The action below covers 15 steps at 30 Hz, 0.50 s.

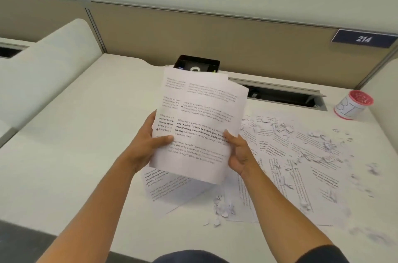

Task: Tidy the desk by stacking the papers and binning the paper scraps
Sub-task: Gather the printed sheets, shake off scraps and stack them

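Note:
I hold a loose bundle of printed papers (200, 120) upright above the white desk (75, 155). My left hand (148, 142) grips the bundle's left edge and my right hand (239, 152) grips its lower right edge. The sheets in the bundle are not squared and their top corners are offset. Another printed sheet (163, 187) lies flat on the desk under the bundle. More sheets (286, 161) lie to the right, overlapping at angles. Torn paper scraps (224, 209) sit near the front, and several more scraps (318, 140) are scattered over the right sheets.
A black organiser tray (197, 61) stands at the back behind the bundle. An open cable slot (282, 95) runs along the back of the desk. A white tub with a red lid (353, 104) stands at the far right. A tan partition (193, 32) bounds the desk.

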Each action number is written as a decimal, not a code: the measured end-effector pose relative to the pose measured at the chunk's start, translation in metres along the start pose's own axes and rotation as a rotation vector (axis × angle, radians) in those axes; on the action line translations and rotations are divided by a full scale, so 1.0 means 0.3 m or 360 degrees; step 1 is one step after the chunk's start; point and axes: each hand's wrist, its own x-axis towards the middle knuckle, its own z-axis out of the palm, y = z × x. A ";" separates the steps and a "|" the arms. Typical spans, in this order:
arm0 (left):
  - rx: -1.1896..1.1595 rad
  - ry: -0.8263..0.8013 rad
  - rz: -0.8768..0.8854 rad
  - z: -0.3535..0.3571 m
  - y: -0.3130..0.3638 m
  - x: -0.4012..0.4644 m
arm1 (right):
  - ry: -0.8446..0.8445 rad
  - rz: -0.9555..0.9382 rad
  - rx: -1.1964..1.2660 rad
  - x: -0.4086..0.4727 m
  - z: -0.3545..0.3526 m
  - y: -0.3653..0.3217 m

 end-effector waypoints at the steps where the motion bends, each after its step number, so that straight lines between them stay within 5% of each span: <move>1: 0.0012 -0.0018 -0.0047 -0.001 -0.022 0.004 | 0.0022 0.0009 -0.0038 -0.006 -0.012 0.005; 15: 0.0014 0.0074 -0.0132 0.034 -0.141 0.040 | 0.0186 -0.0154 -0.0818 -0.106 -0.066 -0.106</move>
